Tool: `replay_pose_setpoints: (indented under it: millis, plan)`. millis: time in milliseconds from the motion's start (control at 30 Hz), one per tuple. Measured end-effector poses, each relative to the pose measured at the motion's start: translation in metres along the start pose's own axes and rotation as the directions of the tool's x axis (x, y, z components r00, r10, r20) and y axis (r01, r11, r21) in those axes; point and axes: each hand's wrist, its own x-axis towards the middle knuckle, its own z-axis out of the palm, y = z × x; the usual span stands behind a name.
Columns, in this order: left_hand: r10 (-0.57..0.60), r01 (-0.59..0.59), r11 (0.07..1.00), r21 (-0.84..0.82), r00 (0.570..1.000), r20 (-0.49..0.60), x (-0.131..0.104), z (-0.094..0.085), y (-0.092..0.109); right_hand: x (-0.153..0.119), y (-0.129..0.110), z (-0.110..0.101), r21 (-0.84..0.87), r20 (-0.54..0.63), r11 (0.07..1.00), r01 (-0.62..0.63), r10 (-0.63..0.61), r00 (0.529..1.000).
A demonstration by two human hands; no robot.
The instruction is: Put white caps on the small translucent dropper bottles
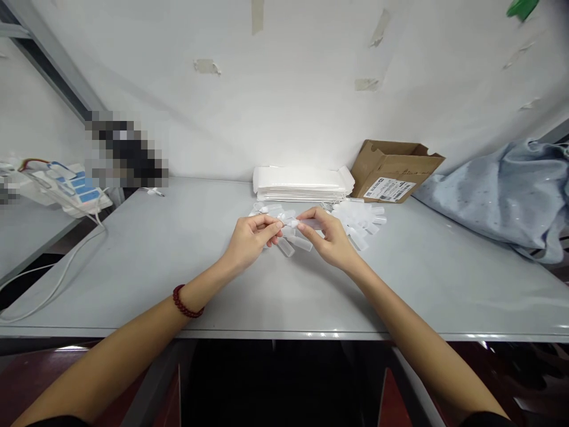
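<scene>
My right hand (pixel 328 236) is closed round a small translucent plastic bottle (pixel 310 224), its white neck end turned toward the left. Facing it, my left hand (pixel 254 238) pinches something thin and tiny at the bottle's white end, too small to make out. Beneath and beside my hands lie more of these small bottles, one loose pile (pixel 287 244) under the left fingers and another heap (pixel 362 222) just right of my right hand. Both hands are slightly above the grey table (pixel 267 296).
Behind the bottles, a stack of flat white packets (pixel 302 181) rests against the wall. An open cardboard box (pixel 395 169) leans right of it, beside a light blue cloth bag (pixel 502 196). At the left are a power strip (pixel 75 187) and a white cable (pixel 66 267).
</scene>
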Motion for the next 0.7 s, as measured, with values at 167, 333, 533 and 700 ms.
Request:
replay_pose_setpoints:
  millis: [167,333,533,700]
  plan:
    - [0.014,-0.013,0.997,0.08,1.0,-0.017,-0.0033,0.0028,0.0016,-0.0014,0.0015,0.0015,-0.011,0.009,1.0,0.0,0.0,1.0]
    - [0.016,-0.014,0.994,0.107,1.0,-0.023,-0.0036,0.0027,0.001,-0.0022,0.0034,0.0028,-0.023,0.003,1.0,0.0,0.0,1.0]
    - [0.021,-0.017,0.992,0.127,0.999,-0.027,-0.004,0.003,0.0029,-0.0023,0.0041,0.0042,-0.021,0.002,1.0,0.005,-0.005,1.0]
    - [0.012,-0.008,0.992,0.123,0.999,-0.032,-0.004,0.0041,0.0029,-0.0026,0.0053,0.0052,-0.028,-0.005,1.0,0.007,-0.007,1.0]
